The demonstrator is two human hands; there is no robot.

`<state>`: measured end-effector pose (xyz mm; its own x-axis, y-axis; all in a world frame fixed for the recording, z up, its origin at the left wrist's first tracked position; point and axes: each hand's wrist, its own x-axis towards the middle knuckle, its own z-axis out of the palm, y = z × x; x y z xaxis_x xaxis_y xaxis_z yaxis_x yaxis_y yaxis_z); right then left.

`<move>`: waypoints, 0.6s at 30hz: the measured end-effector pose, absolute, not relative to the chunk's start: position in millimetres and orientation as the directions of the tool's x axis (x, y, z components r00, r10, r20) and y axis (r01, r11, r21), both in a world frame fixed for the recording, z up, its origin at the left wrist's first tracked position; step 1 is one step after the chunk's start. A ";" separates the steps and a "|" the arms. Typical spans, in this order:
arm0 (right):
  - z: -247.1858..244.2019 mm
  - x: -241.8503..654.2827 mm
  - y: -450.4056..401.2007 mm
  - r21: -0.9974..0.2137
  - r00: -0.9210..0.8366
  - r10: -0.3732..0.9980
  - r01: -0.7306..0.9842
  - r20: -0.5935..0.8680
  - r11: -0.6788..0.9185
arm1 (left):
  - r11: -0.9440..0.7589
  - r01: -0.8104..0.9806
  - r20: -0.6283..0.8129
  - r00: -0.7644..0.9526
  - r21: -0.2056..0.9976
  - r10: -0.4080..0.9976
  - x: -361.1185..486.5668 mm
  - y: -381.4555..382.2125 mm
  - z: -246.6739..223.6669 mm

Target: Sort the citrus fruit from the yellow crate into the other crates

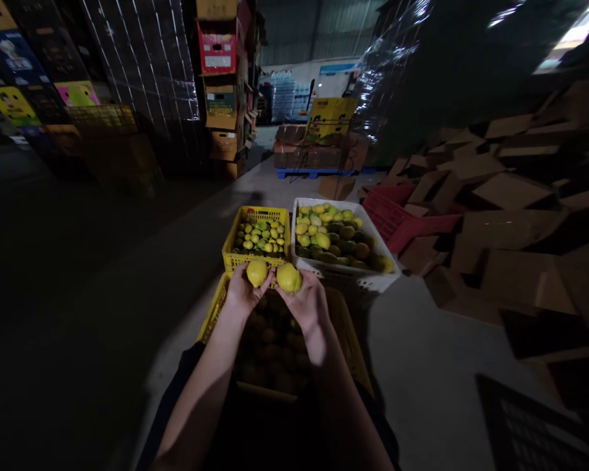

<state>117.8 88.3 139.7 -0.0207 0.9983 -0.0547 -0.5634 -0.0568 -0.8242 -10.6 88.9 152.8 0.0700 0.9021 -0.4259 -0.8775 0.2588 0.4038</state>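
Note:
My left hand [243, 288] is closed around a yellow lemon [257, 273]. Beside it, my right hand [307, 297] grips a larger yellow lemon [288, 278], with a greenish patch at its lower right. Both hands are close together above a yellow crate [346, 327], whose round fruit lies in deep shadow. Beyond my left hand stands a smaller-looking yellow crate [232, 252] with many green and yellow lemons. To its right is a white crate [380, 252] heaped with yellow, green and some orange-tinged fruit.
Loose cardboard boxes [515, 229] pile up along the right, with a red crate [392, 219] at their edge. Stacked cartons [220, 98] rise at back left. A blue pallet [314, 173] holds boxes behind the crates. A dark crate [535, 425] lies at lower right.

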 end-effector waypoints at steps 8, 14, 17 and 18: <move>135.7 111.9 84.4 -0.747 0.039 0.998 -0.665 -0.057 -0.017 | 0.192 -0.894 -0.368 0.032 0.406 0.929 -7.3 87.9 157.3; 132.2 102.6 83.9 -0.877 0.228 0.972 -0.454 0.056 0.157 | -0.038 -0.794 -0.156 -0.166 0.607 0.974 10.7 84.4 148.7; 129.0 105.2 83.9 -0.917 0.202 0.964 -0.326 0.171 0.231 | -0.120 -0.749 -0.047 -0.198 0.652 0.979 14.0 84.5 144.3; 128.3 107.1 83.8 -0.920 0.174 0.964 -0.305 0.199 0.245 | -0.133 -0.747 -0.021 -0.192 0.652 0.981 13.2 85.2 142.9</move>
